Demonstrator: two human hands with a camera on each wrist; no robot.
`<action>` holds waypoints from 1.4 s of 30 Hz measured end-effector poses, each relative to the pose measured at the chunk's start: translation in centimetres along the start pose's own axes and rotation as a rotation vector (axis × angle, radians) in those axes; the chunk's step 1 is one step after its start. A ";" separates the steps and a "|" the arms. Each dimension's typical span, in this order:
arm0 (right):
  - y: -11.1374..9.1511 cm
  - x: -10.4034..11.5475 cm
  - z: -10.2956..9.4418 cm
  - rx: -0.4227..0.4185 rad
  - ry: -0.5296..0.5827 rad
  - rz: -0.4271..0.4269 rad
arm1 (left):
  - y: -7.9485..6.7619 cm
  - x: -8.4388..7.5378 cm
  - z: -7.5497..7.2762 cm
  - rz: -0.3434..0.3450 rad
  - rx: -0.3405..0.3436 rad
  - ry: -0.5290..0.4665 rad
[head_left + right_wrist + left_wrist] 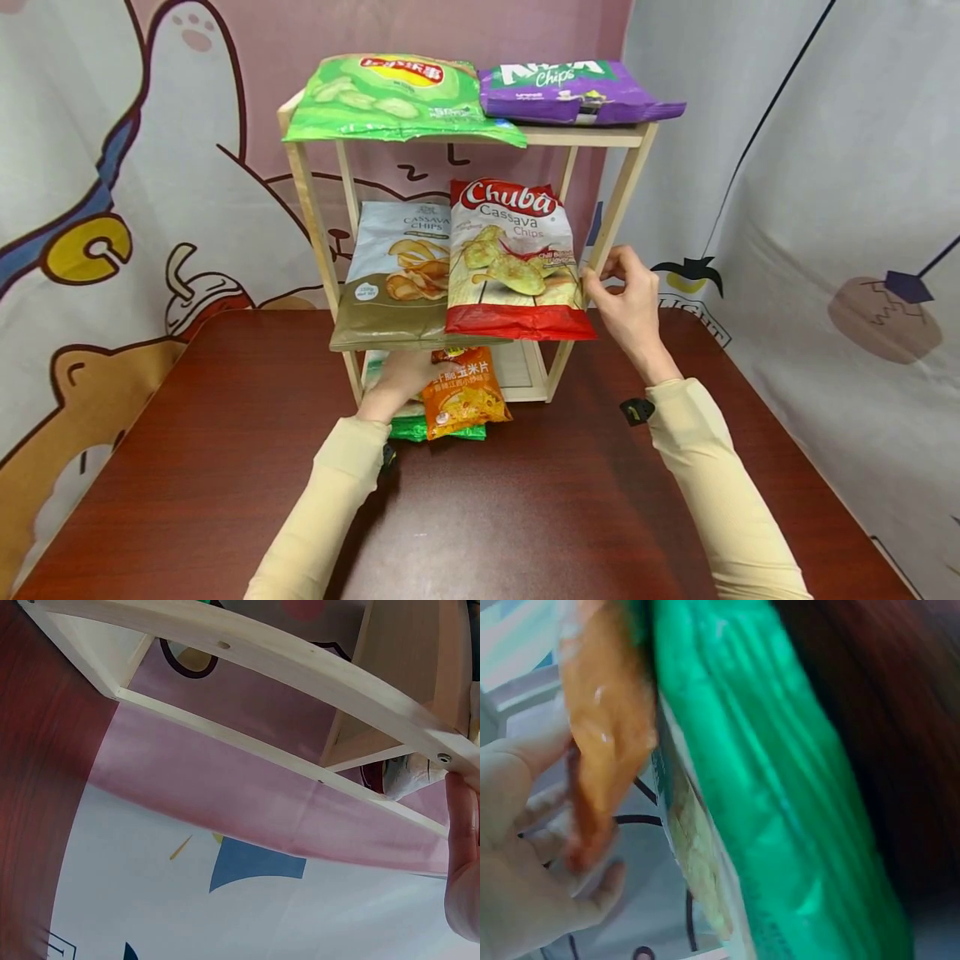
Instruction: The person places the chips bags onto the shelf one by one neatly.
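At the bottom level of a wooden shelf rack [536, 392], my left hand [405, 377] pinches the left side of an orange bag of corn chips [467, 396]. In the left wrist view, thumb and fingers [604, 889] lie on either side of that orange bag [607, 705]. Beneath it is a green chip bag [757, 787], its front edge jutting past the rack. My right hand [628, 302] grips the rack's right front post [617, 204] at middle-shelf height. The right wrist view has a finger [461, 814] against the wooden post.
The middle shelf bears a grey-brown cassava chip bag [386, 317] and a red-and-white Chuba bag [517, 275]. On top lie a green chip bag [375, 100] and a purple one [570, 96]. The rack stands on a dark red table [480, 517] before cartoon-printed cloth [810, 167].
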State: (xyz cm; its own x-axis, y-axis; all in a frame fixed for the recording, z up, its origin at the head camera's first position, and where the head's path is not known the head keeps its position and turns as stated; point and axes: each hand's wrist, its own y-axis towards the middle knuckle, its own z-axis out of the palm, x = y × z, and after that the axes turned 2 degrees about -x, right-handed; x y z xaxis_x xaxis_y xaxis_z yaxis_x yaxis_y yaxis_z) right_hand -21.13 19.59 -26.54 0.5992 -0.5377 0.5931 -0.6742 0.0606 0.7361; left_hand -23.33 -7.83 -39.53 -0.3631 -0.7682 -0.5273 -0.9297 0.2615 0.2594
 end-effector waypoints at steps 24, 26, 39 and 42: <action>0.2 -3.4 0.4 -0.025 -0.009 0.011 | -3.9 -4.0 2.5 0.343 0.125 0.325; 0.2 -3.3 0.5 -0.027 -0.015 0.013 | -3.3 -4.2 2.6 0.341 0.152 0.323; 0.0 0.2 0.0 -0.012 -0.019 0.004 | 1.2 -5.8 4.3 0.201 0.333 0.262; 0.0 0.1 0.0 -0.013 -0.013 0.005 | 1.8 -6.0 4.6 0.196 0.329 0.226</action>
State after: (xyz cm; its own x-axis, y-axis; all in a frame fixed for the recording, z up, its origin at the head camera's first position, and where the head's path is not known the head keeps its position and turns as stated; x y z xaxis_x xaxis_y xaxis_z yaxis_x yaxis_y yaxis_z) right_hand -21.03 19.49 -26.48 0.5905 -0.5481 0.5924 -0.6711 0.0743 0.7376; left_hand -23.07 -0.06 -39.62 -0.5456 -0.7847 -0.2942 -0.8282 0.5585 0.0463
